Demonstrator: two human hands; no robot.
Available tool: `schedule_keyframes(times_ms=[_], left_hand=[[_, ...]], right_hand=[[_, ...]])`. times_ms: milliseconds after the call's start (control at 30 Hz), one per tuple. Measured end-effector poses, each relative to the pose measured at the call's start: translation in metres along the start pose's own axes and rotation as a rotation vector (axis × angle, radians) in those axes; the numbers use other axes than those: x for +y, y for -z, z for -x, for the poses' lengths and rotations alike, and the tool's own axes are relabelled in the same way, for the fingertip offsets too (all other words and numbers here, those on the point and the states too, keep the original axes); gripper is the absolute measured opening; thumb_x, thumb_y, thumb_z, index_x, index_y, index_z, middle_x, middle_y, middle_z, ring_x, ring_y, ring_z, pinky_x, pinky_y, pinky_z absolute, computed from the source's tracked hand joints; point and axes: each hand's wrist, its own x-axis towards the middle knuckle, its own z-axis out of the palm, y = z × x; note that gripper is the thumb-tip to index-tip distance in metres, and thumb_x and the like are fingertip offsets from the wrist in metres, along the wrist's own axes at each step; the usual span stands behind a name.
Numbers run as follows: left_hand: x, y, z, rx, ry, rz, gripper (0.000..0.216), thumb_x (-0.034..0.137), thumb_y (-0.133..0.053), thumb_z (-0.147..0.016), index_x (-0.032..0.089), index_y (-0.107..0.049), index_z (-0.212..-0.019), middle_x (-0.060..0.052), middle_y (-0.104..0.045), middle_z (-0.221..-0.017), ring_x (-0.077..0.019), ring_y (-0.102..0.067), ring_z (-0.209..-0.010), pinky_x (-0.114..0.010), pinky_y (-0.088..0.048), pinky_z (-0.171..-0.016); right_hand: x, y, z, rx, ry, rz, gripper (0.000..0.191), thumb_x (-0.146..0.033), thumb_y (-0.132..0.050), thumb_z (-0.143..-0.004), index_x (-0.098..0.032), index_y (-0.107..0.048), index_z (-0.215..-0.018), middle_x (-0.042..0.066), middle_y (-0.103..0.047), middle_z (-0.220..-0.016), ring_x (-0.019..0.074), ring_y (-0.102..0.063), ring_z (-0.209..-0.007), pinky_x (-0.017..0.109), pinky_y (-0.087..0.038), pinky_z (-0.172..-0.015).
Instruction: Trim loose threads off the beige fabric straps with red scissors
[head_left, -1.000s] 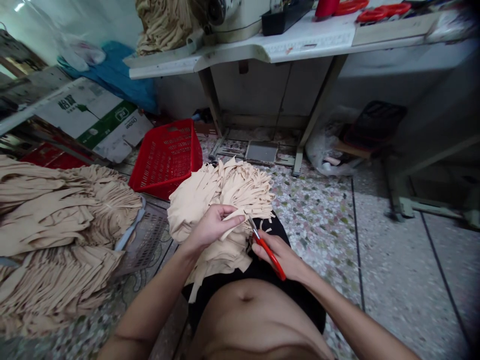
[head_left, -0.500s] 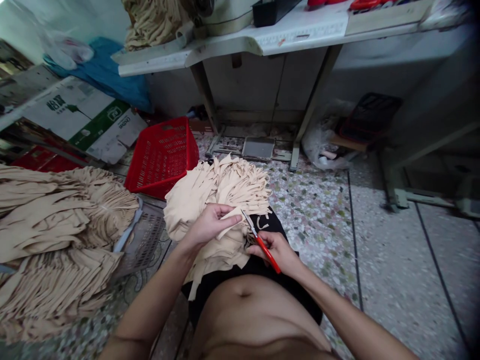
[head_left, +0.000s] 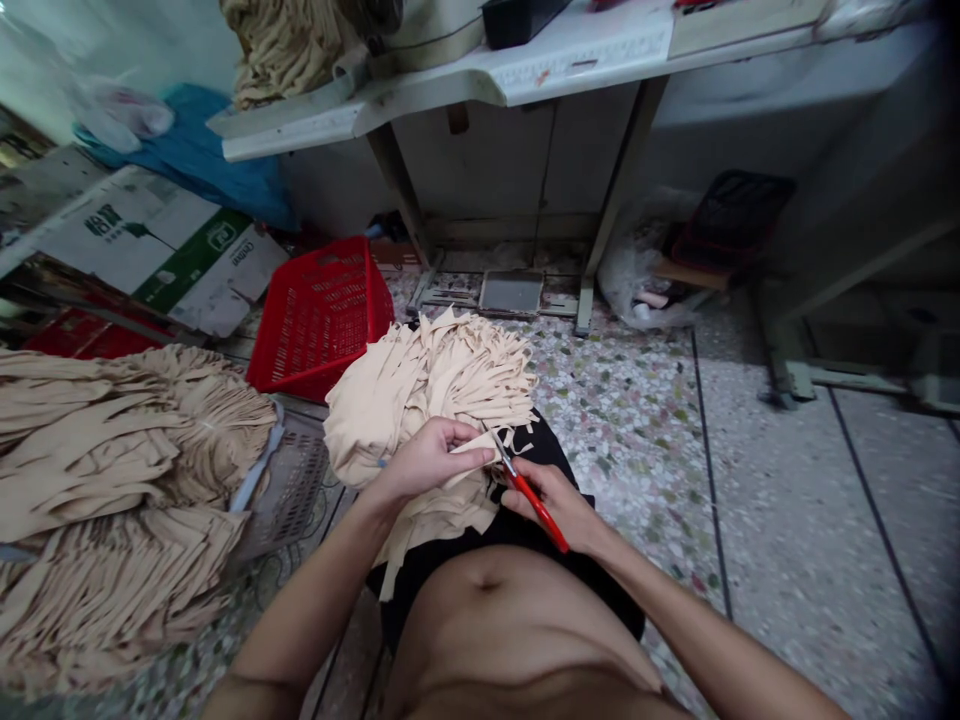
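Note:
A heap of beige fabric pieces (head_left: 420, 390) lies across my lap, over black shorts (head_left: 551, 450). My left hand (head_left: 439, 455) pinches one beige fabric strip (head_left: 480, 447) between thumb and fingers. Red-handled scissors (head_left: 541, 518) are in my right hand (head_left: 551, 495), their blades pointing up and left at the end of that strip. Whether the blades are fully closed is too small to tell. Small beige scraps (head_left: 517, 440) lie on the dark cloth just beyond the blades.
At left, a grey basket (head_left: 289, 490) is piled with beige fabric bundles (head_left: 112, 470). A red basket (head_left: 322, 320) stands ahead, beside a white-and-green carton (head_left: 172, 245). A white sewing table (head_left: 577, 65) spans the front, with a pedal (head_left: 511, 292) beneath. A plastic bag (head_left: 637, 290) sits to its right.
Both hands have shifted slightly right and down in view, with the strip and scissors. The view itself has moved a little. My grip on each thing looks unchanged.

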Motion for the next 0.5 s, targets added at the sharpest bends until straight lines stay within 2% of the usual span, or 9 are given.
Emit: schedule_keyframes(times_ms=[233,433,500], left_hand=[[0.000,0.001,0.002,0.029,-0.015,-0.048,0.025,0.037,-0.076,-0.086,0.012,-0.077,-0.088,-0.004,-0.072,-0.080,-0.0138,-0.059,-0.072,-0.023,-0.044,-0.069],[-0.004,0.004,0.015,0.169,0.003,-0.003,0.031,0.043,-0.077,-0.085,0.012,-0.074,-0.086,-0.002,-0.067,-0.076,-0.0112,-0.055,-0.067,-0.021,-0.041,-0.062],[0.001,0.010,0.030,0.130,-0.001,-0.019,0.033,0.046,-0.077,-0.085,0.013,-0.074,-0.082,-0.002,-0.067,-0.072,-0.0115,-0.056,-0.064,-0.022,-0.042,-0.059]], right_hand=[[0.018,-0.008,0.011,0.123,-0.155,-0.158,0.057,-0.064,-0.080,-0.077,-0.021,-0.046,-0.065,-0.007,-0.043,-0.054,0.0097,-0.040,-0.048,0.021,-0.029,-0.045],[0.024,-0.010,0.016,0.180,-0.252,-0.306,0.050,-0.063,-0.077,-0.080,-0.022,-0.050,-0.070,-0.007,-0.048,-0.048,0.0102,-0.044,-0.040,0.021,-0.031,-0.040],[0.025,-0.008,0.014,0.170,-0.248,-0.293,0.050,-0.062,-0.078,-0.079,-0.022,-0.050,-0.069,-0.007,-0.049,-0.047,0.0101,-0.044,-0.039,0.021,-0.031,-0.039]])
